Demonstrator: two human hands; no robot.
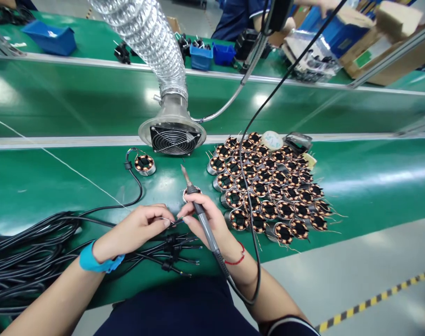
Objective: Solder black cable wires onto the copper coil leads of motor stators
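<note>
While left fingers (156,215) pinch a wire (173,220), right fingers (191,206) grip a soldering iron (205,228).

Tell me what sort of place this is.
Most likely an electronics assembly line in a factory. A long green belt workbench carries dozens of round copper-wound coil units, a grey soldering iron sits in the right hand, and a silver flexible fume-extraction duct ends in a fan intake.
</note>
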